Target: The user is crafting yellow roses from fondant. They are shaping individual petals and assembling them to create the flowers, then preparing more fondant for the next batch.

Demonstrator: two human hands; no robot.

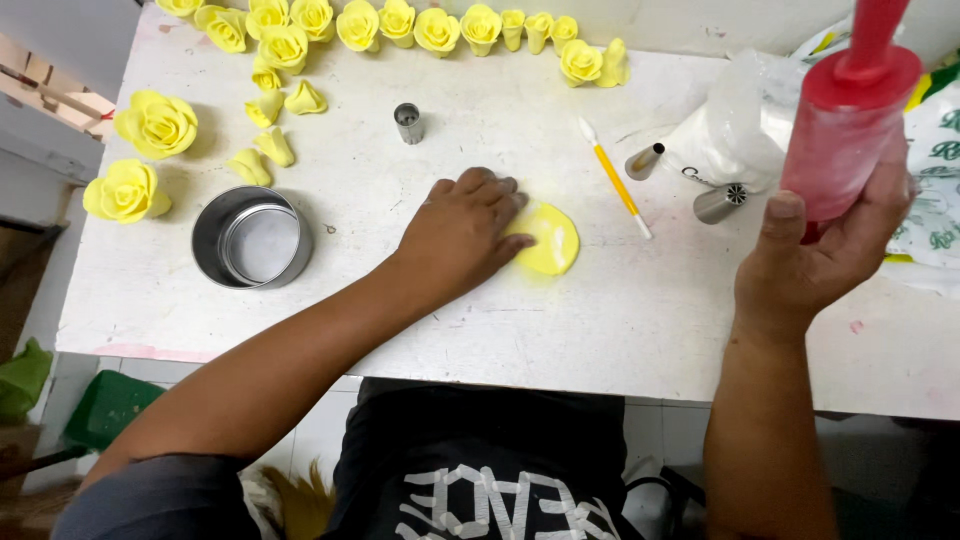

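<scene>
A flat round disc of yellow paste (552, 240) lies on the white table (620, 320). My left hand (465, 225) rests palm down on the table, its fingers pressing the disc's left edge. My right hand (830, 255) is raised at the right and grips a red rolling pin (848, 120), held upright off the table. Several finished yellow paste roses (360, 25) line the far edge, with two larger roses (155, 125) at the far left.
A round metal tin (252, 238) sits left of my left hand. A yellow modelling tool (615, 180), a small metal cutter (407, 122), two metal piping tips (720, 202) and a clear bag of white powder (735, 130) lie beyond the disc.
</scene>
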